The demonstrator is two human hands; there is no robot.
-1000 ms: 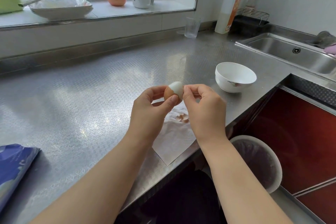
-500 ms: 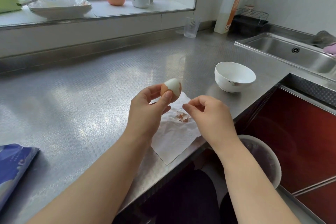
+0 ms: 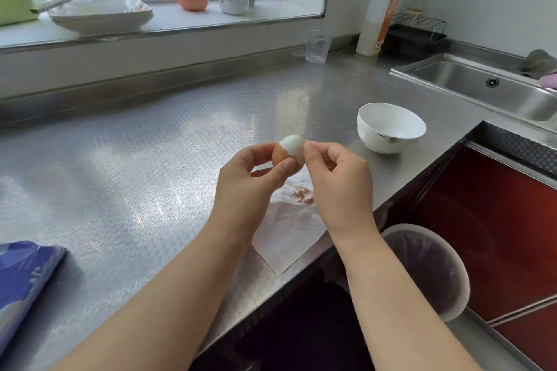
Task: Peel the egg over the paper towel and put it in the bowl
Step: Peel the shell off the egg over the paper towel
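My left hand (image 3: 247,182) holds a half-peeled egg (image 3: 289,152) between thumb and fingers; its top is bare white, its lower part still brown shell. My right hand (image 3: 337,187) has its curled fingertips pinching at the egg's right side. Both hands hover above a white paper towel (image 3: 289,226) at the counter's front edge, where several brown shell bits (image 3: 302,196) lie. An empty white bowl (image 3: 391,127) stands on the counter to the right, beyond the hands.
A steel sink (image 3: 488,90) lies far right. A clear glass (image 3: 318,44) and a tall bottle (image 3: 380,18) stand at the back. A lined bin (image 3: 428,268) sits below the counter edge. A blue packet (image 3: 21,277) lies at left.
My right hand dropped away over the towel half a second ago and has now risen back to the egg. More white shows on the egg than a second ago.
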